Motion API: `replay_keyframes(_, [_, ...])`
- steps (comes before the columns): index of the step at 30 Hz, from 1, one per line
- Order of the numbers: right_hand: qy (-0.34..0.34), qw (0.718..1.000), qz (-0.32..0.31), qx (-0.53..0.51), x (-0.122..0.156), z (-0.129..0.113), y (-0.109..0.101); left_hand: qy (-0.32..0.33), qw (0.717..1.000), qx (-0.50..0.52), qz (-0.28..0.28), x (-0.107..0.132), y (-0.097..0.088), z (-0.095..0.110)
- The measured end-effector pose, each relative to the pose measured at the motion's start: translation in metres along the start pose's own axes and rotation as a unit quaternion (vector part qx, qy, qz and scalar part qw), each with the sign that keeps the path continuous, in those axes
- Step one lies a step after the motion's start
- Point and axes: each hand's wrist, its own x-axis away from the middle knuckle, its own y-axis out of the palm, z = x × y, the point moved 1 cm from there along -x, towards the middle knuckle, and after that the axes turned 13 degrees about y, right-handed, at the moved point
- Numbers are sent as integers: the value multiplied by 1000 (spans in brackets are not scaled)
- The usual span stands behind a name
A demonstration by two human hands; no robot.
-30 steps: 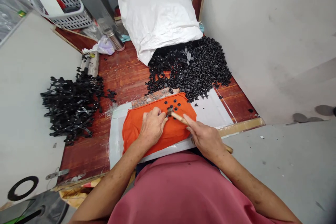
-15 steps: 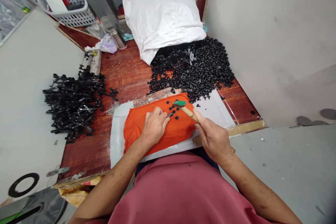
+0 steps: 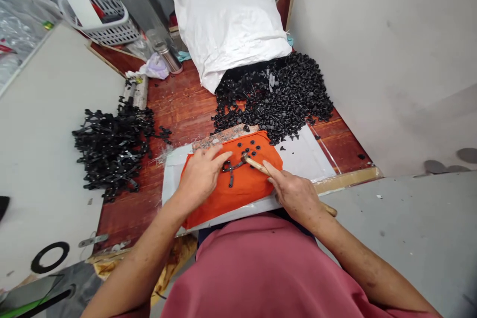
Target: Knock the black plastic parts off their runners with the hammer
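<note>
My right hand [image 3: 294,186] grips the wooden handle of a small hammer [image 3: 257,165]. The hammer's dark head is low over the orange cloth [image 3: 219,203], close to or touching one end of a black jointed strip [image 3: 231,177]. The rest of that strip lies curled on the cloth. To its left, my left hand [image 3: 199,174] is open with fingers apart, its fingertips near the curled part; whether they touch it I cannot tell. Several small round black pieces [image 3: 253,148] lie on the cloth just beyond the hammer head.
A large heap of small black pieces [image 3: 294,94] spills from a white sack [image 3: 231,20]. Tangled black strips [image 3: 112,149] are piled at the left. Behind them stand a metal flask [image 3: 169,58] and a white basket [image 3: 112,32]. A grey panel [image 3: 372,59] borders the right.
My left hand has opened and moved left, away from the round pieces, and the curled black strip now shows on the cloth. The hammer has turned and come down slightly to the left.
</note>
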Motion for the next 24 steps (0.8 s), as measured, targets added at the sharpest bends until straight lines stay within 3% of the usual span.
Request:
replay_keyframes(2, [-7, 1000, 8, -8, -2, 2, 0, 47, 998, -31, -7, 4, -13, -11])
replay_keyframes(4, [-13, 1000, 16, -16, -4, 4, 0, 127, 990, -19, -56, 2, -19, -15])
replay_keyframes(7, [-23, 999, 27, -21, -7, 6, 0, 213, 969, 18, -124, -11, -14, -14])
replay_keyframes(10, [-32, 999, 25, -30, -8, 6, -1, 232, 961, 42, -143, -24, -4, -17])
replay_keyframes(12, [-26, 998, 18, -49, -7, 9, -4, 207, 967, 45, -143, -28, 1, -20])
replay_keyframes(16, [22, 986, 34, -164, 4, 25, -10, 40, 993, 91, -62, -20, -1, -18])
replay_keyframes(19, [61, 973, 41, -219, 16, 41, -7, -39, 987, 155, -9, -13, 0, 2])
replay_keyframes(24, [81, 981, 11, -176, 29, 54, 11, -87, 979, 184, -4, -20, 19, 35])
